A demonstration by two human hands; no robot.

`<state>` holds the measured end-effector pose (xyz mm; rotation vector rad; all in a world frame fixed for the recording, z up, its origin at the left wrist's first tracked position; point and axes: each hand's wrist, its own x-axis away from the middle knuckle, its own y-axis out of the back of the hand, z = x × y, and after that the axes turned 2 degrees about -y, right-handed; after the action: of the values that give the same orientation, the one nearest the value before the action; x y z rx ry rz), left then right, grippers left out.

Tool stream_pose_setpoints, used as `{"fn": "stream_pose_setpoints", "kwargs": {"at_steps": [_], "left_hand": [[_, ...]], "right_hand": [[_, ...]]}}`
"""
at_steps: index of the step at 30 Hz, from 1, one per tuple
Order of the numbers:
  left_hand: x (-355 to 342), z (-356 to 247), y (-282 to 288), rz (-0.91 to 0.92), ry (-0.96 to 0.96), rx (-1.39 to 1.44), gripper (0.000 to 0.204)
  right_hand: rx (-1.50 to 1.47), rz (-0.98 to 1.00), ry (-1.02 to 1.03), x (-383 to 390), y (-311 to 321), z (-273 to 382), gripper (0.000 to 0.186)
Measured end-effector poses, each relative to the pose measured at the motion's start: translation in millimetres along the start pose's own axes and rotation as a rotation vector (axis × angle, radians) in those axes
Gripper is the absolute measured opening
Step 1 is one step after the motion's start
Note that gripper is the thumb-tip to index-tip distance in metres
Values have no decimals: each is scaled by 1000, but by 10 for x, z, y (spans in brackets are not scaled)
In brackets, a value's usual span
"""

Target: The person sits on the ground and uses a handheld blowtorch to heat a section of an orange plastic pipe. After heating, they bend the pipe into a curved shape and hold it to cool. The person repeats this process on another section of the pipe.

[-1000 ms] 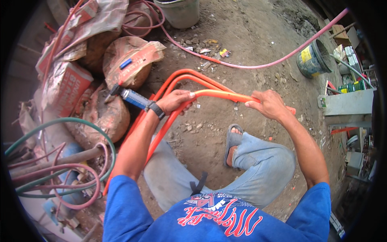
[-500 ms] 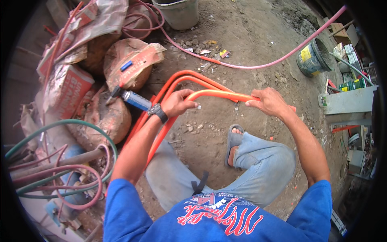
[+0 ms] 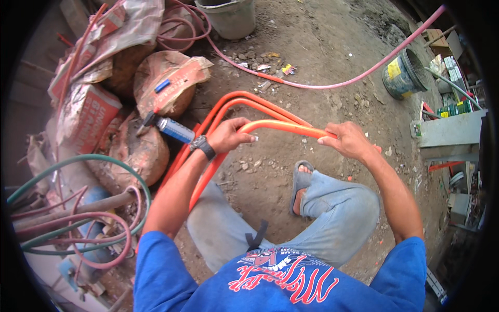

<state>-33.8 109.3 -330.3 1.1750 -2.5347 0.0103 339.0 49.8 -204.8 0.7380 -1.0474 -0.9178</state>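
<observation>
Both my hands hold one orange plastic pipe (image 3: 278,125), which curves in a bend between them. My left hand (image 3: 228,135), with a dark watch on its wrist, is closed round the pipe at the left of the bend. From there the pipe runs down past my left forearm toward my leg. My right hand (image 3: 351,139) grips it near its right end, a short tip showing beyond the hand. More bent orange pipes (image 3: 244,95) lie just behind it on the ground. Left of my watch, a blue-and-white gas canister (image 3: 175,129) with a black torch head lies against a sack.
Worn cement sacks (image 3: 88,117) pile up on the left, with a small blue object (image 3: 162,85) on one. Green and pink hoses (image 3: 130,229) coil at lower left. A pink hose (image 3: 332,85) crosses the ground ahead. Buckets (image 3: 404,74) and a grey metal piece (image 3: 449,130) stand right.
My right hand has shifted slightly down, and the held pipe's right part now slopes lower. My left hand stays nearly in place.
</observation>
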Motion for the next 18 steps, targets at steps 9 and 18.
{"fn": "stream_pose_setpoints", "kwargs": {"at_steps": [9,18], "left_hand": [[51,-16,52,38,132,60,36],[34,11,91,71,156,172,40]], "right_hand": [[12,-11,8,-23,13,24,50],[25,-38,1,-77,-62,-8,48]]}}
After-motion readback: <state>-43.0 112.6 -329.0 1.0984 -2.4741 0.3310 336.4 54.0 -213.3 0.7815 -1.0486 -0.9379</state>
